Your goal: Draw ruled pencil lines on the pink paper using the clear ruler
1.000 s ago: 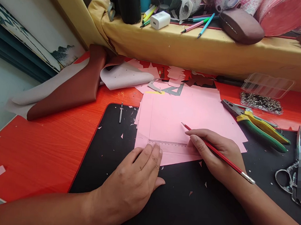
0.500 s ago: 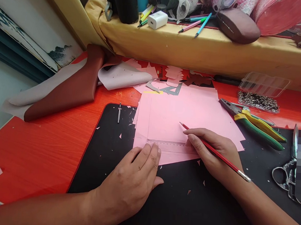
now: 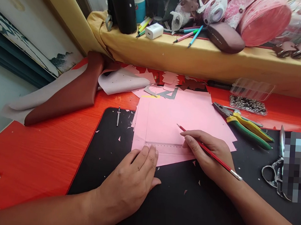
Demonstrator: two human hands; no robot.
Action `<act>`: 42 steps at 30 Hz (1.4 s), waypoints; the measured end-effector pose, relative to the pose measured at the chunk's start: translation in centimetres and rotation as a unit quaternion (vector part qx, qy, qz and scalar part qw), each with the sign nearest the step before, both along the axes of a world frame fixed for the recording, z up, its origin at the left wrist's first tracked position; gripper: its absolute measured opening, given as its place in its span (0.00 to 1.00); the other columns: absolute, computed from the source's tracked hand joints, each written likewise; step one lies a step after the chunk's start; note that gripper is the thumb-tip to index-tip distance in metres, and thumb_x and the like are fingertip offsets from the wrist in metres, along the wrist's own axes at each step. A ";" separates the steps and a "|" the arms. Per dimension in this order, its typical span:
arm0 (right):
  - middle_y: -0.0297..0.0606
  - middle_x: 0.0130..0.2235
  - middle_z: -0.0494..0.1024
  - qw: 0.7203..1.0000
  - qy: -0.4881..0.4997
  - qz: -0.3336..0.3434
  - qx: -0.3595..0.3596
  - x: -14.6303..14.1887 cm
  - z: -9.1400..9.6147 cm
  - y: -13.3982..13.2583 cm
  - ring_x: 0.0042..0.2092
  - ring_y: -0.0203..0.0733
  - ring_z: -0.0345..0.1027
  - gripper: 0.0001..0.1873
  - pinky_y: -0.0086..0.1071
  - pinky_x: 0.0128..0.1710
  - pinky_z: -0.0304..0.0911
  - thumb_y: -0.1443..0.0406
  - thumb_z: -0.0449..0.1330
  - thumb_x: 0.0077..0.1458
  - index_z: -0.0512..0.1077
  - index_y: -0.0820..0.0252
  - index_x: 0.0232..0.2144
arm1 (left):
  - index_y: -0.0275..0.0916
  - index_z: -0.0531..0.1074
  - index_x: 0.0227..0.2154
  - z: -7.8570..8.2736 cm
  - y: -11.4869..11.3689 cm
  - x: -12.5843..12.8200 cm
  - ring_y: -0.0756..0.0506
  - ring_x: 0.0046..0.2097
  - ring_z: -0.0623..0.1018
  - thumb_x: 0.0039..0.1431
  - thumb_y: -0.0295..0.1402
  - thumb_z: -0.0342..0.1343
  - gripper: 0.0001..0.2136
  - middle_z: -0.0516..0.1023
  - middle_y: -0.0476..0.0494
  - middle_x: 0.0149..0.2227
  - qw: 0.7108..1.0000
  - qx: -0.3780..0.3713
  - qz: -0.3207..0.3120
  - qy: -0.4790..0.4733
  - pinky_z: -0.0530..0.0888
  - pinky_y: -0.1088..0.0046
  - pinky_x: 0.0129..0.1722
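Note:
My left hand [image 3: 132,179] lies flat, fingers together, pressing the near end of a clear ruler [image 3: 167,148] onto pink paper [image 3: 180,117]. The ruler runs left to right across the sheet's lower edge. My right hand [image 3: 209,153] grips a red pencil [image 3: 209,152], whose tip points up and left over the paper just above the ruler; its fingers also rest on the ruler's right end. The paper lies partly on a black mat [image 3: 180,202] on a red table [image 3: 35,153].
Green and yellow pliers [image 3: 243,126] lie right of the paper, scissors [image 3: 274,171] at the far right. A small metal tool [image 3: 118,116] lies left on the mat. Brown leather [image 3: 67,94], paper scraps and a metal set square [image 3: 170,93] sit behind. A yellow shelf [image 3: 195,54] holds clutter.
The view shifted slightly, raising the shelf clutter into sight. Both hands, ruler and pencil keep the same pose on the paper.

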State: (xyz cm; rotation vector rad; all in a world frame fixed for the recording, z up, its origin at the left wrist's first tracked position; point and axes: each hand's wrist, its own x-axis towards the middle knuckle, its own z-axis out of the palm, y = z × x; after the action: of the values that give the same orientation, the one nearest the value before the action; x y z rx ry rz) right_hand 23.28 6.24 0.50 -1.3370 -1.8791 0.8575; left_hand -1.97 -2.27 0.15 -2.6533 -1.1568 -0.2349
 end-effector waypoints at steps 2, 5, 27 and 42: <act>0.35 0.30 0.86 1.000 0.013 -0.008 -0.001 0.0 0.0 -0.1 0.31 0.41 0.81 0.10 0.31 0.33 0.76 0.61 0.62 0.72 0.84 0.56 0.44 | 0.24 0.79 0.59 -0.1 0.0 0.0 0.35 0.60 0.81 0.80 0.42 0.56 0.22 0.84 0.29 0.60 1.000 0.001 0.003 -0.001 0.73 0.58 0.57; 0.36 0.30 0.86 0.999 0.031 -0.020 -0.006 0.1 0.1 -0.1 0.31 0.42 0.81 0.12 0.31 0.33 0.76 0.59 0.62 0.73 0.84 0.57 0.43 | 0.24 0.80 0.59 -0.2 -0.1 0.1 0.35 0.60 0.81 0.80 0.42 0.56 0.22 0.84 0.28 0.60 1.000 0.003 0.002 0.003 0.74 0.59 0.57; 0.40 0.32 0.86 0.975 0.156 0.061 -0.149 -1.5 0.7 -1.3 0.31 0.41 0.78 0.19 0.33 0.32 0.76 0.51 0.62 0.74 0.85 0.59 0.41 | 0.26 0.80 0.60 -0.2 -0.3 0.1 0.33 0.61 0.81 0.80 0.40 0.56 0.21 0.83 0.27 0.61 1.000 -0.011 0.001 0.004 0.74 0.57 0.59; 0.37 0.29 0.83 0.978 0.135 0.090 -0.129 -1.7 0.0 -1.2 0.31 0.39 0.76 0.19 0.31 0.33 0.72 0.55 0.59 0.77 0.84 0.59 0.39 | 0.21 0.78 0.60 -0.1 -0.3 0.4 0.34 0.61 0.81 0.84 0.33 0.45 0.22 0.83 0.27 0.60 1.000 -0.008 0.008 -0.019 0.72 0.55 0.59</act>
State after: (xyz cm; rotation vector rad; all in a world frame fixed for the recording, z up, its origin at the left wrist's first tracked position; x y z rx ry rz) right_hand 21.56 5.09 0.54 -1.1398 -1.7344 1.3437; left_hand -1.60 -2.53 0.03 -2.6631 -1.1957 -0.2742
